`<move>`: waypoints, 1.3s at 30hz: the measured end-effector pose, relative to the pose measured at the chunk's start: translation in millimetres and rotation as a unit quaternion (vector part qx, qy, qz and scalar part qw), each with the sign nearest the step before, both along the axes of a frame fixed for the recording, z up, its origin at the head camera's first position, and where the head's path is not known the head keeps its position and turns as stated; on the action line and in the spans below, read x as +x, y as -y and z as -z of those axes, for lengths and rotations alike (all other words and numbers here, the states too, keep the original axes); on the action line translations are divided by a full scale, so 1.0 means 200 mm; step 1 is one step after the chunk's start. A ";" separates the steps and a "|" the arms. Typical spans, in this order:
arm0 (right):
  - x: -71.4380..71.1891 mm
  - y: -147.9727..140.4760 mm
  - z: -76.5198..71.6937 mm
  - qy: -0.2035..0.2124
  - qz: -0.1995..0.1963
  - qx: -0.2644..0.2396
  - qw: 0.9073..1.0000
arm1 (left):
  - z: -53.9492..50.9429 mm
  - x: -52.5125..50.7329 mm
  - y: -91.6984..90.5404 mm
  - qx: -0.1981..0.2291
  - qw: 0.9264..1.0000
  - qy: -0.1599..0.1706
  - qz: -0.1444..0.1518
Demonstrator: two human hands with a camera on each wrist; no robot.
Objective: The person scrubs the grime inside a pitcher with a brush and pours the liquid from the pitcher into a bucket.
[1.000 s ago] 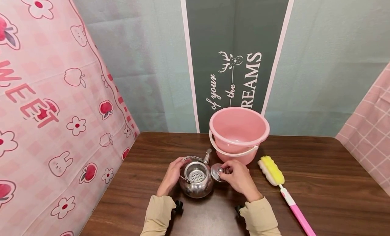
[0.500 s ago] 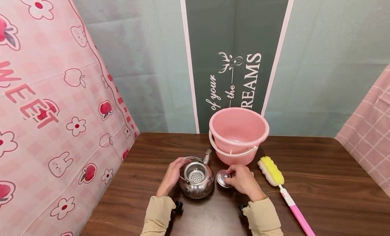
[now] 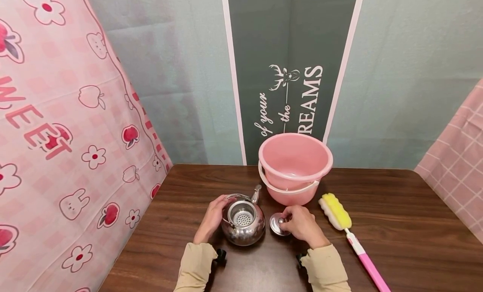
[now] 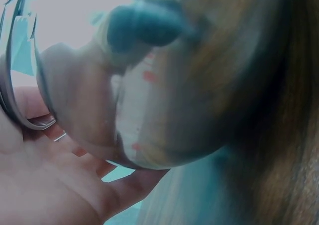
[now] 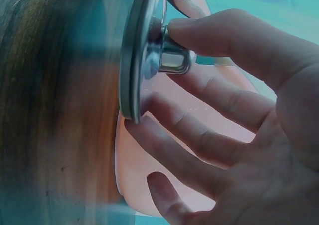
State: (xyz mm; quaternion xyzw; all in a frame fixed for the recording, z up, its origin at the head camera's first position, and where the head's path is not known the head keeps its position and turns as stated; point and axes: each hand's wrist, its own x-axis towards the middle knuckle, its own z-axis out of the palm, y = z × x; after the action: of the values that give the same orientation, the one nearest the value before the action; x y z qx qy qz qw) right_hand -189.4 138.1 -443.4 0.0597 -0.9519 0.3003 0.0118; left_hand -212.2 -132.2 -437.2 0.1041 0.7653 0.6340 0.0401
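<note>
A shiny steel teapot (image 3: pixel 243 231) stands on the wooden table, its mouth uncovered and a perforated strainer (image 3: pixel 242 218) inside. Against its left side is my left hand (image 3: pixel 213 216), fingers curving round the body near the wire handle (image 4: pixel 20 118); the pot hides some fingertips in the left wrist view. To the right of the pot, the round steel lid (image 3: pixel 276 225) lies low at the tabletop, knob up. My right hand (image 3: pixel 302 225) pinches the lid's knob (image 5: pixel 174 58) between thumb and index finger, with the other fingers spread by the lid's rim.
Behind the hands stands a pink bucket (image 3: pixel 294 191) with its white handle (image 3: pixel 286 191) hanging at the front. A sponge brush (image 3: pixel 337 212) with a yellow-and-white head and pink grip lies at the right. Fabric curtains (image 3: pixel 188 95) border the table (image 3: pixel 396 208).
The right hand has brought the lid away from the teapot, rightward and down toward the table, slowing in the last half second. The left hand and teapot have barely moved.
</note>
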 end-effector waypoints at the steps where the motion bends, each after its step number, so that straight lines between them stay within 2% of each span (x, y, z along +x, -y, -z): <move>1: 0.00 0.00 0.00 0.001 -0.001 0.001 1.000 | 0.00 0.00 0.00 0.001 1.000 0.001 0.000; 24: 0.00 0.02 0.06 0.034 -0.007 0.019 0.999 | 0.00 0.00 0.00 0.019 1.000 0.009 -0.002; 39: 0.00 0.02 0.08 0.040 -0.009 0.014 0.999 | 0.00 0.00 0.00 0.008 1.000 0.008 -0.006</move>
State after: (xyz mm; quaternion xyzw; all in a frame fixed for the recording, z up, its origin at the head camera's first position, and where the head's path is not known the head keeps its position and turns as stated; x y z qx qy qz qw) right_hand -189.6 133.7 -458.6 0.0567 -0.9551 0.2891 -0.0303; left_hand -212.0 -131.7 -437.5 0.0952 0.7601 0.6414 0.0417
